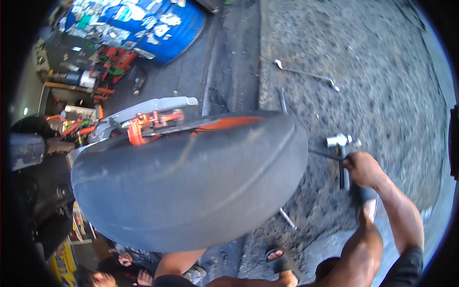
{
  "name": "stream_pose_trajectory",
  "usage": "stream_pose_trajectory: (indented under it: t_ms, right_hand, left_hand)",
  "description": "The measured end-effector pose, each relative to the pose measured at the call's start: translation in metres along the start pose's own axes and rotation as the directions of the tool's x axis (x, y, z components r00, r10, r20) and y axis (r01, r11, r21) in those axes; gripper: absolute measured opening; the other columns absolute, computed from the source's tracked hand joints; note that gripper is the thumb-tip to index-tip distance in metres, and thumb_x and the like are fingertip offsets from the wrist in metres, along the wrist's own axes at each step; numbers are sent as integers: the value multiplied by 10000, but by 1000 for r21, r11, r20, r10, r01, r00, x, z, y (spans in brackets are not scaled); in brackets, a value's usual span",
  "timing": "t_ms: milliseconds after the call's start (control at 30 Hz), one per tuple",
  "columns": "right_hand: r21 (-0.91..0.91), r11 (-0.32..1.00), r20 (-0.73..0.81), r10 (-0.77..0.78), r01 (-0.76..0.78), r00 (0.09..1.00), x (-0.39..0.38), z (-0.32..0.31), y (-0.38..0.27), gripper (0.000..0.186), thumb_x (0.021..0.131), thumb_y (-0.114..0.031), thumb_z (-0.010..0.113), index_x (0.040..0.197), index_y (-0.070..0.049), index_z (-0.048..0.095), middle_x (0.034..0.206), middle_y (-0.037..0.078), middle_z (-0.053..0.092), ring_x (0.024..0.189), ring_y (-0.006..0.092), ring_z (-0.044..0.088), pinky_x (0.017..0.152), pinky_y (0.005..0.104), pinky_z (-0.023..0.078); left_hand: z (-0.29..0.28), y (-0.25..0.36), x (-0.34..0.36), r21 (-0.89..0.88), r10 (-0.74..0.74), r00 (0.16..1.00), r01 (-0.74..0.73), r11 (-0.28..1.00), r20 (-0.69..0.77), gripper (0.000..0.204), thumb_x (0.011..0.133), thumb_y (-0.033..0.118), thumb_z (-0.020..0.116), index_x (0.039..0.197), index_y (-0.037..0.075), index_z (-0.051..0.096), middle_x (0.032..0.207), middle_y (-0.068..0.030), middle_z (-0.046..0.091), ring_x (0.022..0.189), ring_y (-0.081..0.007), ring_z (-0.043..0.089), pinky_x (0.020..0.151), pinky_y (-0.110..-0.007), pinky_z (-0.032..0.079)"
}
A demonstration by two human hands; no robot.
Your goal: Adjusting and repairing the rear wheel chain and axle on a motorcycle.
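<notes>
A large black tyre (pixel 191 186) fills the middle of the view. Orange rim shows along its far side, beside an orange brake caliper (pixel 143 126) and a grey metal arm (pixel 158 104). On the right, my right hand (pixel 364 170) is closed around the end of a thin dark rod (pixel 326 154). The rod points left to the tyre's edge; whether it touches is unclear. A hammer-like tool (pixel 339 140) with a silver head and black handle lies just beyond that hand. My left forearm (pixel 177 262) goes up behind the tyre, which hides my left hand.
A double-ended wrench (pixel 307 74) lies on the rough ground (pixel 382 86), with another metal tool (pixel 288 219) near the tyre. A blue drum (pixel 186 33) stands far left. Red machinery (pixel 117 60) and clutter fill the left. Another person (pixel 103 277) is at lower left.
</notes>
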State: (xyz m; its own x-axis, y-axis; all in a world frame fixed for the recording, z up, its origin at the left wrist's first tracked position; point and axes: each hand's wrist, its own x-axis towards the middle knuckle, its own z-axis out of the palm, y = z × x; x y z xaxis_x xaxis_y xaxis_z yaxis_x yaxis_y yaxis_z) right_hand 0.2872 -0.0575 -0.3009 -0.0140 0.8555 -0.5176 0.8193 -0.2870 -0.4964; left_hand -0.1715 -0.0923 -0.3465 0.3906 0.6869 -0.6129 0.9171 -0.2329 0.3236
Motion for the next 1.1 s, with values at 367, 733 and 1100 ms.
stream_pose_trajectory:
  t_ms: [367, 733, 1100]
  right_hand:
    - [629, 658, -54, -494, 414, 868, 136, -111, -109, 284, 979, -197, 580, 1061, 64, 655, 756, 111, 635, 673, 197, 577, 647, 378, 477]
    - [730, 423, -78, -728, 536, 681, 192, -50, -159, 235, 952, -195, 565, 921, 14, 670, 736, 259, 656, 751, 449, 663, 729, 517, 520]
    - [598, 449, -102, -778, 663, 620, 204, -65, -165, 242, 895, -204, 646, 868, 36, 652, 741, 274, 646, 779, 461, 659, 751, 530, 518]
  left_hand:
    - [-64, 27, -186, -891, -904, -97, 239, 385, -416, 534, 1013, 420, 511, 1293, -34, 540, 1319, -160, 572, 1206, -297, 542, 1053, -393, 402]
    - [-327, 270, -106, 436, 241, 451, 400, 806, -859, 416, 968, 401, 590, 1048, -7, 566, 987, -140, 592, 957, -272, 570, 748, -422, 494]
    - [-341, 227, 168, 470, -90, 994, 54, 881, 56, 749, 807, 94, 715, 1433, -42, 327, 1053, -270, 650, 1015, -470, 622, 901, -508, 509]
